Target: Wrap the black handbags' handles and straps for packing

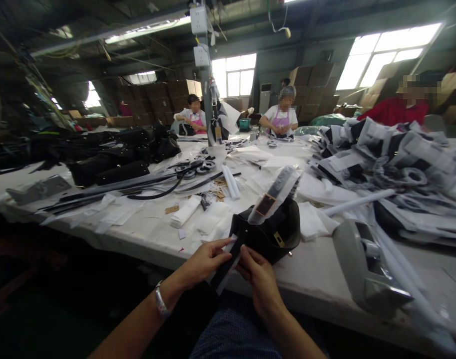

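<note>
A small black handbag [276, 232] with a gold clasp sits at the near edge of the white table [318, 279]. A plastic-wrapped piece with a brown tag [275, 194] sticks up out of it. A black strap [228, 264] with white wrapping hangs from the bag over the table edge. My left hand [203, 262], with a bracelet on the wrist, pinches the strap from the left. My right hand [260, 281] grips the same strap from the right, fingers closed on it.
Black bags [115, 154], long black straps [149, 187], white paper packets [186, 212] and tape rolls [198, 167] lie across the table. A heap of plastic-wrapped parts [392, 159] fills the right side, with a grey tape dispenser [366, 267] near it. Three people sit at the far side.
</note>
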### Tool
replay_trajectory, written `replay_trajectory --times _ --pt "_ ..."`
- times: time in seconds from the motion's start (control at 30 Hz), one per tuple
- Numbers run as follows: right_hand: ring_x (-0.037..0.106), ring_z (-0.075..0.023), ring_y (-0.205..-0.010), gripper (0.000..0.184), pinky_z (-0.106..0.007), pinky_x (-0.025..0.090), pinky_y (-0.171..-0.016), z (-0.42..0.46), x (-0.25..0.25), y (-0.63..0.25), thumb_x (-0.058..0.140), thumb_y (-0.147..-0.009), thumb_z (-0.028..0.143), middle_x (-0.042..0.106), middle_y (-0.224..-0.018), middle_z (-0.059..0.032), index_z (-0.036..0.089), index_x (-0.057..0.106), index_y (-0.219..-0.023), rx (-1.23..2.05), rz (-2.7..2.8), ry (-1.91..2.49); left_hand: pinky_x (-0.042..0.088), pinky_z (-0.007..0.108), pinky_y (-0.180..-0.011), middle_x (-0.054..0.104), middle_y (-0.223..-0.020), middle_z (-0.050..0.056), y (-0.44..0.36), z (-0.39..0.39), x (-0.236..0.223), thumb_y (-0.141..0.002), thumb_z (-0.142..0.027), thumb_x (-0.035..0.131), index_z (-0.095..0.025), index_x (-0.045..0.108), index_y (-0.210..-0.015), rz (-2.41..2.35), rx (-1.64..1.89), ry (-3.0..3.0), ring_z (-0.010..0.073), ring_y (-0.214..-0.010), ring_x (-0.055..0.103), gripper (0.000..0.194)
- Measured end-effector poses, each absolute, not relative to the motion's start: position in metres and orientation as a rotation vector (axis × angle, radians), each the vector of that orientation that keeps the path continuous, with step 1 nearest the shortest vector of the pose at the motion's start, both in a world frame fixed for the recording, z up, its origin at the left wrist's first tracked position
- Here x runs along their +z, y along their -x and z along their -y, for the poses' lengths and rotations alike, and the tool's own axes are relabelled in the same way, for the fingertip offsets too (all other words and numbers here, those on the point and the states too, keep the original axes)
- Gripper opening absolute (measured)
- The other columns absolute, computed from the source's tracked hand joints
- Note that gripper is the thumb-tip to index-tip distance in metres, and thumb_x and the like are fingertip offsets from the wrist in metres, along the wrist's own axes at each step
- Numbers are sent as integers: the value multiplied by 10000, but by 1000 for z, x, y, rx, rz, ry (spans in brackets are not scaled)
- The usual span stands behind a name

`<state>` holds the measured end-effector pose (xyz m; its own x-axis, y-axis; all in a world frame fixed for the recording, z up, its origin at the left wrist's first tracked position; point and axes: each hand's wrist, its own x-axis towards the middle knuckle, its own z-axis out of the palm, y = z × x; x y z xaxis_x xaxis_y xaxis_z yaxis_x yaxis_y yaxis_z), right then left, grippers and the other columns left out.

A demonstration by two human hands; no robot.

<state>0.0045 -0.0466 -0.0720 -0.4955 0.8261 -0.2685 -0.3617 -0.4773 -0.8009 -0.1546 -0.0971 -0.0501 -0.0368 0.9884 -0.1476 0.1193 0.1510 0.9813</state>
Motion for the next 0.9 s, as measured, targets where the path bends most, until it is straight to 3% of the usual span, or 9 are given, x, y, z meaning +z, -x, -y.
replay_trajectory --times 0.1,0.2,0.3,0.37,0.43,0.5,0.73,0.83,0.9 --pt "673 -177 -789 359 -249 526 -697 45 -71 0 831 -677 449 755 -885 -53 171 781 -898 1973 873 894 294 201 -486 555 -623 -42 154 97 -51 -857 -388 651 -173 516 -1396 -1480 1033 -1201 91 -530 424 596" --pt "647 -165 -723 352 -245 511 -652 44 -72 4 841 -657 444 744 -842 -49 165 783 -864 1933 871 931 239 201 -454 481 -554 -71 152 100 -51 -865 -411 637 -171 495 -1411 -1540 1046 -1182 82 -479 367 613" --pt "639 -175 -752 369 -250 502 -661 44 -77 4 832 -665 451 735 -847 -49 165 784 -893 1907 917 956 372 213 -512 638 -660 -5 147 102 -51 -866 -423 631 -144 596 -1314 -1569 1118 -1138 124 -564 530 529" --pt "626 -167 -758 368 -238 490 -658 43 -82 4 830 -665 457 729 -838 -40 167 785 -888 1877 943 967 486 261 -674 738 -869 65 142 102 -53 -859 -400 641 -142 680 -1202 -1574 1216 -1141 193 -765 651 431" --pt "605 -151 -734 373 -223 474 -635 43 -87 4 830 -661 468 720 -815 -29 167 784 -878 1848 969 983 507 303 -837 751 -1033 88 136 101 -56 -854 -374 648 -156 728 -1116 -1566 1314 -1155 243 -950 674 350" --pt "586 -138 -699 388 -216 462 -610 42 -90 3 828 -659 482 709 -786 -21 163 781 -874 1835 998 997 503 319 -900 754 -1066 85 131 100 -61 -845 -358 658 -165 748 -1069 -1558 1394 -1124 260 -1012 676 308" --pt "621 -164 -741 445 -264 514 -689 38 -84 0 771 -704 528 703 -838 -39 156 760 -947 1880 1116 931 538 326 -826 780 -940 78 130 101 -67 -748 -418 732 -155 758 -951 -1688 1423 -968 276 -912 708 333" --pt "610 -156 -647 443 -259 515 -611 43 -80 -2 769 -669 569 670 -717 -24 152 766 -819 1835 1102 911 541 350 -831 778 -931 57 135 108 -73 -708 -513 730 -180 758 -922 -1870 1319 -1011 296 -919 701 397" --pt "590 -144 -577 433 -242 494 -549 45 -84 1 782 -646 568 642 -638 -18 145 768 -736 1786 1070 934 564 357 -736 770 -882 40 138 106 -80 -719 -547 713 -204 746 -938 -2046 1206 -1101 298 -854 705 408"
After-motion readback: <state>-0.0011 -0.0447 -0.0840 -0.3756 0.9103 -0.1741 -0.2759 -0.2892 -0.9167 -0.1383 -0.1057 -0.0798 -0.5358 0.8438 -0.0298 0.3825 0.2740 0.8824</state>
